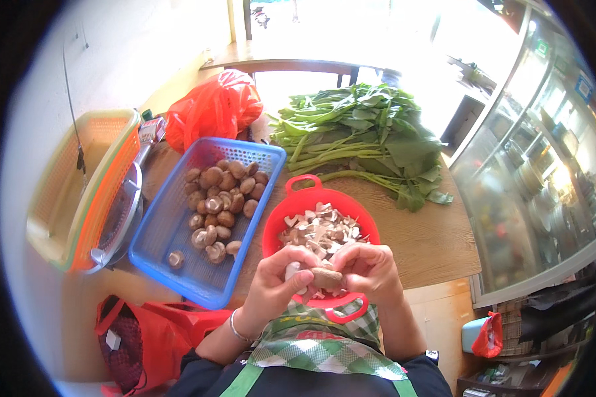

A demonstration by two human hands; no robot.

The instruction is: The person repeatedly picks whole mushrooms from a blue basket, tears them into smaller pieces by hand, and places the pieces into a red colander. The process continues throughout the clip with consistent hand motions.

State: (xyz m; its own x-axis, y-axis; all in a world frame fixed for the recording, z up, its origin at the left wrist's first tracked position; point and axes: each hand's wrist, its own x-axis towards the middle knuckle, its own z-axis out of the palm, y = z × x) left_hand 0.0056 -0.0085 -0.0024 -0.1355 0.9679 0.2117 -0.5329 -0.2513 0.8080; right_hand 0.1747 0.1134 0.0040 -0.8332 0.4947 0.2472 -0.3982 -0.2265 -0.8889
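Note:
Above a red plastic colander (273, 213), my left hand (285, 278) and my right hand (370, 273) hold a brown mushroom (326, 279) between them. A pale stem-like piece (293, 270) also sits in the fingers of my left hand. Torn or cut mushroom pieces (323, 226) fill much of the colander, whose near handle rests by my checked apron. To the left, whole brown mushrooms (227, 191) lie in a blue plastic basket (179, 278), mostly towards its far end.
Leafy green stalks (362, 139) are heaped on the wooden table (427, 238) beyond the colander. A red plastic bag (213, 109) stands behind the blue basket. Stacked baskets (87, 198) lean at the left wall. A glass-doored cabinet (506, 198) is on the right; a red bag (154, 332) sits low left.

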